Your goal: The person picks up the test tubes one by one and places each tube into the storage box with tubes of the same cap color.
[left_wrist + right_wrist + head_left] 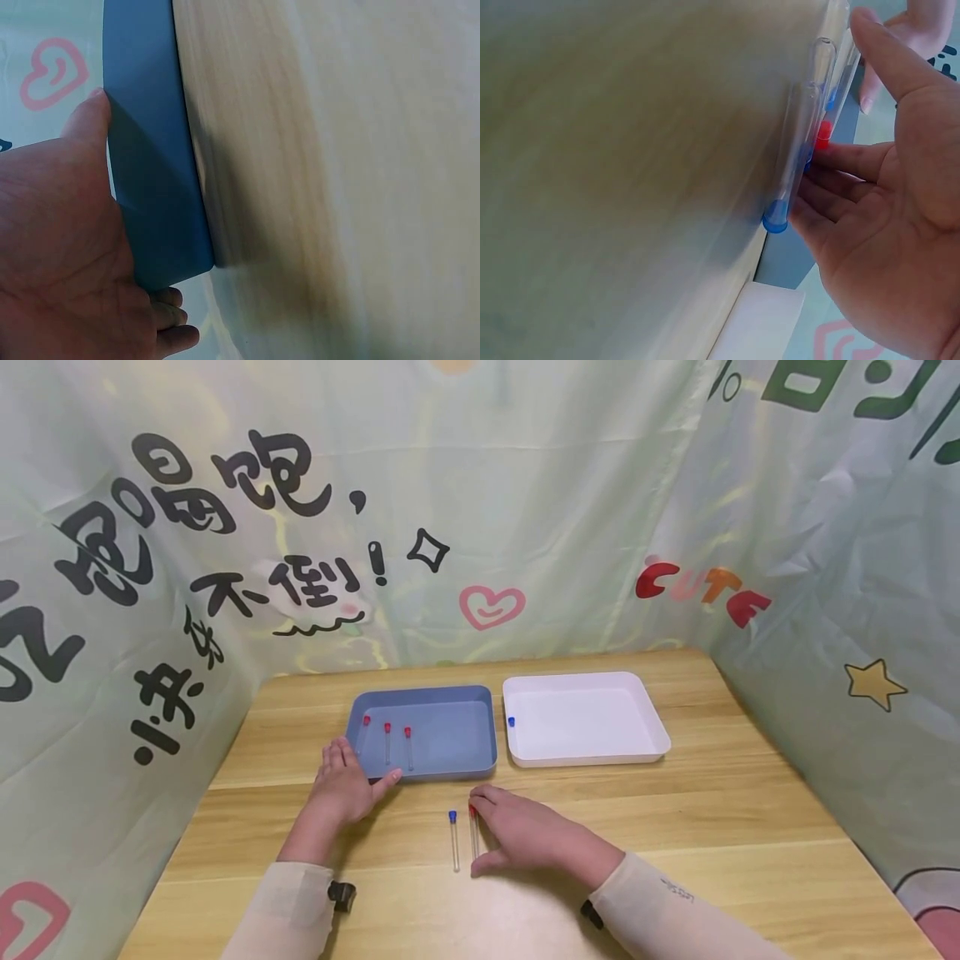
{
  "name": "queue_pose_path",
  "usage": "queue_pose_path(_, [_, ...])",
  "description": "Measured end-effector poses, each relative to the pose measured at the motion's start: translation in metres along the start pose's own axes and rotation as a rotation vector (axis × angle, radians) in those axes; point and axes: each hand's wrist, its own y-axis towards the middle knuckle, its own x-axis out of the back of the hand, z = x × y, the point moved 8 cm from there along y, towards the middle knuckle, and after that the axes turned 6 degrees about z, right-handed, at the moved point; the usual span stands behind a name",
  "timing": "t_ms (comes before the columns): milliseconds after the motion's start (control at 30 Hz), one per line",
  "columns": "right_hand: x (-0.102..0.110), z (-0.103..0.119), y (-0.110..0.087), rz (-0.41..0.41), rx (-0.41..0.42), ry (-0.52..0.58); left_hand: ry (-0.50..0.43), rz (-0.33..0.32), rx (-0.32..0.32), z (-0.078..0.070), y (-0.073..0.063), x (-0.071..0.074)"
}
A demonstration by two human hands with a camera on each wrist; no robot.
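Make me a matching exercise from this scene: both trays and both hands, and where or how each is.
1. Blue-grey tray
2. White tray
3. Left hand
4. Right hand

A. At a red-capped tube outside both trays
B. Has a blue cap inside
C. Against a tray's near-left corner
D. Has three red-capped tubes inside

Pairs: 1-D, 2-B, 3-C, 4-A
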Motion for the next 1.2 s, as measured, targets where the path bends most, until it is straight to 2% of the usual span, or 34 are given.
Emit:
queue_pose_path(200, [0.001, -0.003, 0.000, -0.007, -0.005, 0.041, 0.005, 0.003, 0.001, 0.000, 0.001, 0.000])
queue_pose_path(633, [0.009, -0.001, -0.005, -0.032, -0.018, 0.053, -0.001, 0.009, 0.009, 0.004, 0.005, -0.003])
queue_pose_path(1200, [0.032, 0.000, -0.001, -0.040, 0.016, 0.030, -0.011, 0.010, 0.015, 0.005, 0.005, -0.002])
